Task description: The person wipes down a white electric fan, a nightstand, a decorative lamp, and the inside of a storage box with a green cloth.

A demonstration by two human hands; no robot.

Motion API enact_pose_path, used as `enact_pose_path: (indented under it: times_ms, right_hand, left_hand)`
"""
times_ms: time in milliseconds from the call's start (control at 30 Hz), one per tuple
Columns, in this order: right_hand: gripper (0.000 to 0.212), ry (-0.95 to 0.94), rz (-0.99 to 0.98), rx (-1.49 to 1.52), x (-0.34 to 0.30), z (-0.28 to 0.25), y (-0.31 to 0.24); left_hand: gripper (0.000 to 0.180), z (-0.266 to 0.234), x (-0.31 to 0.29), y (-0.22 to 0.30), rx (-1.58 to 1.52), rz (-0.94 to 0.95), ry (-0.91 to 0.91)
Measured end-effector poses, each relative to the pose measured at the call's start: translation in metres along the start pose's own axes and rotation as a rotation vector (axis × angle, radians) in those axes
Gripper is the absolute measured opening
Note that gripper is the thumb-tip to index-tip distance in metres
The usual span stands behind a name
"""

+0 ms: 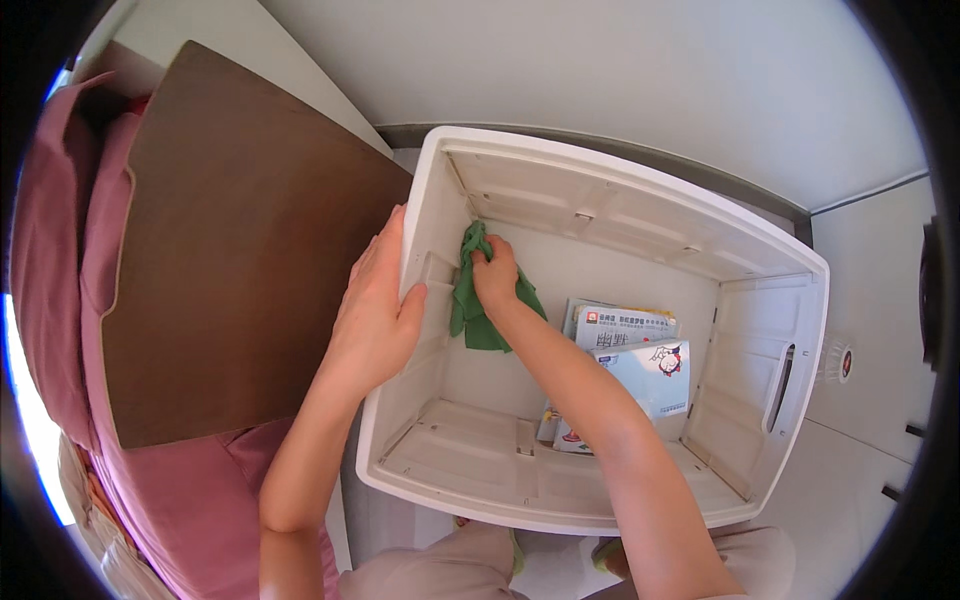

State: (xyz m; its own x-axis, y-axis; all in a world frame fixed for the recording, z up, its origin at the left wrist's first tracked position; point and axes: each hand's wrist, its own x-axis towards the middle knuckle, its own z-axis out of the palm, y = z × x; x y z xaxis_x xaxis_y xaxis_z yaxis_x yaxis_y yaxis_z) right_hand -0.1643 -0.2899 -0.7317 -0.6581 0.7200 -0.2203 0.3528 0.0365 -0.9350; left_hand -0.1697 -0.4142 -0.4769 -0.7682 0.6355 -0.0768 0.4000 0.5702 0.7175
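Note:
A large white plastic storage bin (585,518) stands open-topped in front of me. My right hand (494,272) reaches down inside it, its fingers closed on a crumpled green cloth (482,330). That cloth lies against the bin's left wall and floor. At the bin's left side, my left hand (378,300) rests along the outer wall, fingers stretched out and thumb apart at the rim. Several thin books (655,375) with pale blue covers lie in a loose pile on the bin's floor, partly hidden by my right forearm.
To the left a brown board (250,250) lies on pink bedding (200,500). Behind the bin rises a white wall (640,70) with a grey baseboard. White cabinet fronts (860,400) with dark handles stand on the right. My legs are just below the bin's near edge.

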Motion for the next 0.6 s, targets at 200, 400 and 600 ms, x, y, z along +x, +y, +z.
enact_pose_path:
  times_ms: [200, 400, 600]
  right_hand:
    - [0.032, -0.109, -0.23, -0.321, 0.0, -0.009, -0.002]
    - [0.03, -0.095, -0.25, -0.259, 0.021, -0.022, 0.018]
    - [0.027, 0.066, -0.048, -0.182, 0.002, -0.017, 0.001]
  left_hand:
    - [0.071, 0.0, -0.004, -0.003, -0.096, 0.011, -0.006]
    - [0.069, -0.009, 0.027, 0.002, -0.05, 0.018, -0.029]
    - [0.044, -0.029, 0.147, 0.01, -0.271, -0.012, -0.118]
